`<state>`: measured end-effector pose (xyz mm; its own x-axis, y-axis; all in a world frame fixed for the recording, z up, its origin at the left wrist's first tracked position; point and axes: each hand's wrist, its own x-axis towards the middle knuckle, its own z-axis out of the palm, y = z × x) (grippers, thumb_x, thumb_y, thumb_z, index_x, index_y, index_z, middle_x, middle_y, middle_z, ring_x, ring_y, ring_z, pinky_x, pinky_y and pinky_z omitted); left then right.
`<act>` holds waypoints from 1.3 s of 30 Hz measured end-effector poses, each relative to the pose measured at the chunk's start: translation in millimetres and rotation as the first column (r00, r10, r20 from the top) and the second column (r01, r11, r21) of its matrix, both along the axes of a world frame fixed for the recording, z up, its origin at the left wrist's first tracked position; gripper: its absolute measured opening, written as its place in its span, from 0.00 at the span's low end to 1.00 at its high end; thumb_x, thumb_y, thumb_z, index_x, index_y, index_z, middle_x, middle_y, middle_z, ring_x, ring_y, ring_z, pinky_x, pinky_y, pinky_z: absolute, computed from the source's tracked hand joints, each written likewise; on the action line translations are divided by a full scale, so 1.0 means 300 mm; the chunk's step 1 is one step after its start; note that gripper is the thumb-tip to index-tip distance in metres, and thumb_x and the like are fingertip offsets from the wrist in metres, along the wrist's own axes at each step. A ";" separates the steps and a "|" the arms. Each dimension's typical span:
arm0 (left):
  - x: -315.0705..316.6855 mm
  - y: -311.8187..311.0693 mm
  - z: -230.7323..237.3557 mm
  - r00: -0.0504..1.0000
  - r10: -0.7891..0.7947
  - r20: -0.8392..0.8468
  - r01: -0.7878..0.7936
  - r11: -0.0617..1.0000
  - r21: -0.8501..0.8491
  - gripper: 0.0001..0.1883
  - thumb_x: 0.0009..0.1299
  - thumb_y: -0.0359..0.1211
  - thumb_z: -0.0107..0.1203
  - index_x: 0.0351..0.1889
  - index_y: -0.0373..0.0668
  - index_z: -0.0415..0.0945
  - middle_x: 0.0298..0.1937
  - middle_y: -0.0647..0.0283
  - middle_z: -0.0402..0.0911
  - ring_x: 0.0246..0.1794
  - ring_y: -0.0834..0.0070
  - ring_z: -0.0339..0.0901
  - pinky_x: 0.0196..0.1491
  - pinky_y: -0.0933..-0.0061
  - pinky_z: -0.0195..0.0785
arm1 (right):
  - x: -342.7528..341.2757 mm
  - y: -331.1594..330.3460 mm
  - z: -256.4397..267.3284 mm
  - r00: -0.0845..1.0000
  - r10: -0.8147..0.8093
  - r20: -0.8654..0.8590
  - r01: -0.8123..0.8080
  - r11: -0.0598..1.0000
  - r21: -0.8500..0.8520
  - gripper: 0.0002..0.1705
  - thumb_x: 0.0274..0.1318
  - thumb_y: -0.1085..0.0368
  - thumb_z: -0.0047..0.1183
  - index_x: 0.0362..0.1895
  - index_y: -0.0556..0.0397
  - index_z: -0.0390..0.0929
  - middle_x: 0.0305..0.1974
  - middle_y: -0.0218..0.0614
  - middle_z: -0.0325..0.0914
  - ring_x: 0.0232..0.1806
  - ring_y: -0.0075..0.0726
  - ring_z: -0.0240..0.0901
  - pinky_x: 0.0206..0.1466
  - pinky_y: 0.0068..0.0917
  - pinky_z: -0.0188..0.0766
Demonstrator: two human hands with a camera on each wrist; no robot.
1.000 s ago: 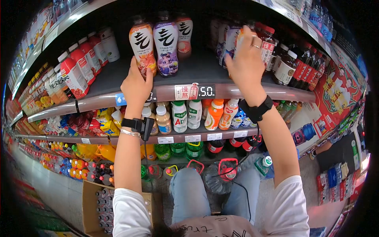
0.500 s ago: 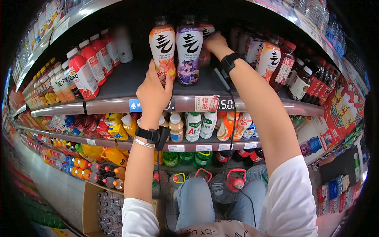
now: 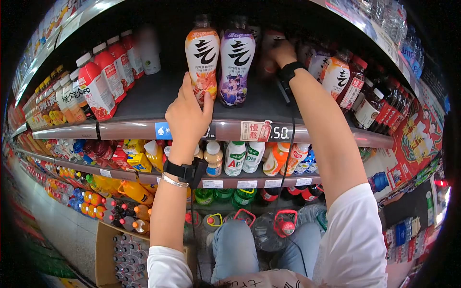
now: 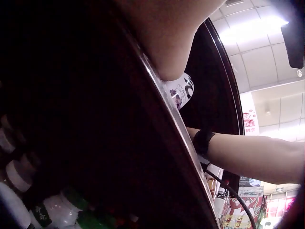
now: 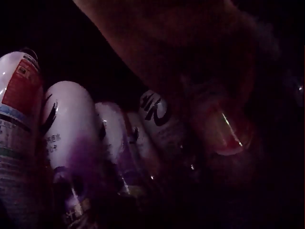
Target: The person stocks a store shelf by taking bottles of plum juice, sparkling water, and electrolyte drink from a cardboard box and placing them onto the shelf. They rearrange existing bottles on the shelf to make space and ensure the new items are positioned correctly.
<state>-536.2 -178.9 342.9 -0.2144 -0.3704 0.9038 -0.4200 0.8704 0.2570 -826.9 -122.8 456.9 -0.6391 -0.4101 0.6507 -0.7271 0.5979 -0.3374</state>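
Observation:
In the head view, a drink bottle with an orange-and-white label point(image 3: 202, 62) stands upright near the front of the dark shelf. My left hand point(image 3: 188, 113) grips its lower part, thumb on the right side and fingers on the left. Close beside it stands a purple-labelled bottle point(image 3: 236, 67). Deeper in the shelf, my right hand point(image 3: 284, 53) holds a pinkish bottle point(image 3: 268, 65), blurred and in shadow. The right wrist view is dark; the hand point(image 5: 190, 52) is over a pinkish bottle point(image 5: 224, 133), near a row of purple-and-white bottles point(image 5: 74, 129).
Red-and-white juice bottles point(image 3: 96, 86) line the left of the shelf. To the right stand another orange-labelled bottle point(image 3: 334, 77) and dark red bottles point(image 3: 353, 84). The shelf's front edge carries price tags point(image 3: 257, 129). A black cable point(image 3: 292, 139) hangs from the right wrist.
My right hand went from the bottles at the right to the one behind the purple bottle, then shifted right with it. My left hand stays at the orange-labelled bottle.

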 end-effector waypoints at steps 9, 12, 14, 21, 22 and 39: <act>0.009 0.008 0.004 0.999 -0.036 0.019 0.034 0.995 0.090 0.32 0.67 0.40 0.55 0.67 0.36 0.62 0.46 0.45 0.81 0.34 0.52 0.82 0.36 0.57 0.76 | 0.018 0.020 0.024 0.965 -0.023 -0.260 0.033 0.999 0.036 0.21 0.56 0.57 0.53 0.49 0.57 0.81 0.46 0.58 0.81 0.51 0.57 0.79 0.52 0.47 0.77; 0.010 0.008 0.004 0.999 -0.046 0.015 0.045 0.994 0.099 0.32 0.68 0.40 0.55 0.68 0.37 0.61 0.48 0.43 0.81 0.35 0.50 0.83 0.37 0.56 0.76 | -0.062 -0.054 0.008 0.950 -0.111 -0.293 0.173 0.965 0.196 0.28 0.64 0.64 0.46 0.69 0.44 0.65 0.63 0.49 0.70 0.61 0.54 0.72 0.59 0.48 0.74; 0.007 0.005 0.005 0.999 -0.039 0.005 0.038 0.997 0.066 0.32 0.67 0.39 0.55 0.67 0.36 0.62 0.46 0.45 0.81 0.34 0.52 0.83 0.35 0.58 0.76 | -0.046 -0.056 -0.003 0.952 -0.171 -0.252 0.228 0.949 0.216 0.30 0.64 0.64 0.46 0.71 0.42 0.61 0.64 0.48 0.69 0.61 0.54 0.72 0.60 0.49 0.73; 0.004 0.002 0.002 0.999 -0.032 -0.001 0.032 0.999 0.030 0.32 0.65 0.39 0.57 0.65 0.33 0.63 0.44 0.48 0.81 0.31 0.56 0.82 0.35 0.61 0.76 | -0.062 -0.042 0.014 0.979 -0.116 -0.169 0.166 0.933 0.320 0.34 0.65 0.61 0.46 0.74 0.43 0.54 0.65 0.52 0.67 0.63 0.57 0.70 0.60 0.53 0.73; 0.006 0.002 0.002 1.000 -0.029 0.004 0.029 0.999 0.034 0.32 0.65 0.39 0.57 0.65 0.33 0.63 0.44 0.48 0.81 0.32 0.56 0.82 0.35 0.61 0.76 | -0.098 -0.049 0.008 0.972 -0.085 -0.219 0.155 0.931 0.329 0.34 0.65 0.60 0.47 0.74 0.43 0.55 0.65 0.52 0.67 0.62 0.57 0.70 0.60 0.54 0.73; 0.011 0.003 0.001 0.997 -0.075 -0.028 0.077 0.995 0.064 0.32 0.66 0.39 0.56 0.67 0.36 0.62 0.46 0.44 0.81 0.34 0.50 0.82 0.36 0.55 0.75 | -0.324 -0.142 0.193 0.859 0.086 -0.505 0.047 0.968 0.245 0.20 0.58 0.56 0.51 0.52 0.52 0.75 0.49 0.52 0.78 0.51 0.55 0.78 0.54 0.48 0.75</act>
